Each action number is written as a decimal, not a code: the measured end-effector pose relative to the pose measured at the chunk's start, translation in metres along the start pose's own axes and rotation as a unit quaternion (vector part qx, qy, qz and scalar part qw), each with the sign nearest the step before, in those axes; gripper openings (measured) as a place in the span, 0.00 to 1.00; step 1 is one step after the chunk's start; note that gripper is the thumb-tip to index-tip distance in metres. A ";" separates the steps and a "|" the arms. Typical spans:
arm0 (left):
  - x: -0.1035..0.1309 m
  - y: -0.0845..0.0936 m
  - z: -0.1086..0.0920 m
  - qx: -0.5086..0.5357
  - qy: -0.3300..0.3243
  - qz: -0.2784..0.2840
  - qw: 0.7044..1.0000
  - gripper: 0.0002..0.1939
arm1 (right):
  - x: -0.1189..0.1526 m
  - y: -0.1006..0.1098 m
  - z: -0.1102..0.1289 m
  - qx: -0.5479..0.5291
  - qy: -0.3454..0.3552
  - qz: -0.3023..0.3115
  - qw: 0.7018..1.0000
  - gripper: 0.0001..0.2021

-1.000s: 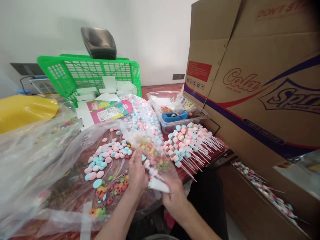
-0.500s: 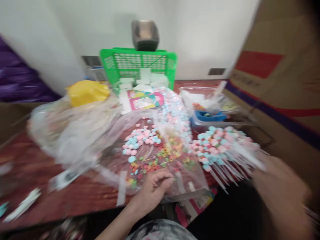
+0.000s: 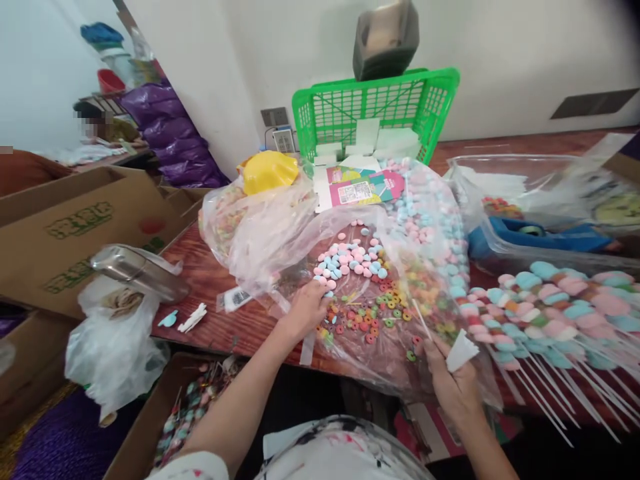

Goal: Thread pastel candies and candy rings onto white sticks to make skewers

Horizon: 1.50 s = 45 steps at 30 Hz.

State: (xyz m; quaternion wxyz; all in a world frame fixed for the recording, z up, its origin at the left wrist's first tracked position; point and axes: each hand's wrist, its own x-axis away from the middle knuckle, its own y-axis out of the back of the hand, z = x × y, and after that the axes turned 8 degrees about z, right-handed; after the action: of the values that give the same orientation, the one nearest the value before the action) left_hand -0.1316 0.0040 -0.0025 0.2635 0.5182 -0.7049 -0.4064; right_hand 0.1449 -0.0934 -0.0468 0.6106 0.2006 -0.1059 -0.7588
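Note:
My left hand (image 3: 307,308) reaches to the near-left edge of a pile of pink and blue round candies (image 3: 350,259). Its fingers are bent together and touch the candies; what lies between the fingertips is hidden. Closed in my right hand (image 3: 453,377) is a bundle of white sticks (image 3: 461,351), with one thin stick (image 3: 423,319) pointing up and left from the fingers. Between the hands, small coloured candy rings (image 3: 370,323) lie scattered on a clear plastic sheet (image 3: 345,357). Right of my right hand lies a heap of finished candy skewers (image 3: 550,313) with white sticks.
A green basket (image 3: 375,100) stands at the back with white pieces inside. Plastic bags (image 3: 270,240) and a yellow object (image 3: 270,172) lie left. A clear tub (image 3: 545,247) holds a blue tape dispenser (image 3: 550,233). A steel flask (image 3: 140,270) and cartons (image 3: 100,227) are farther left; a person sits beyond.
My view has swung left. My left hand has moved from the candy rings to the pink and blue candies. My right hand has come from the skewer heap to the sheet's right edge, holding sticks.

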 end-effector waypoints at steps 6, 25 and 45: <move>-0.022 0.014 -0.006 0.050 -0.046 -0.019 0.998 0.07 | 0.008 0.000 -0.003 0.016 0.044 -0.016 0.999 0.19; -0.026 -0.005 -0.092 0.606 0.053 0.045 0.793 0.17 | 0.013 0.006 0.021 0.035 0.152 0.014 0.988 0.19; -0.005 -0.042 -0.104 0.596 0.039 -0.051 0.800 0.13 | 0.027 0.021 0.018 0.258 0.227 0.062 0.937 0.32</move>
State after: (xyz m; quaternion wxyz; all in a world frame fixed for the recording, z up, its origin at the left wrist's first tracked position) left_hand -0.0258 -0.0278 0.0173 -0.0913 0.6237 -0.7696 0.1018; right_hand 0.1509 -0.1263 -0.0265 0.5913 0.5111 -0.1687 -0.6006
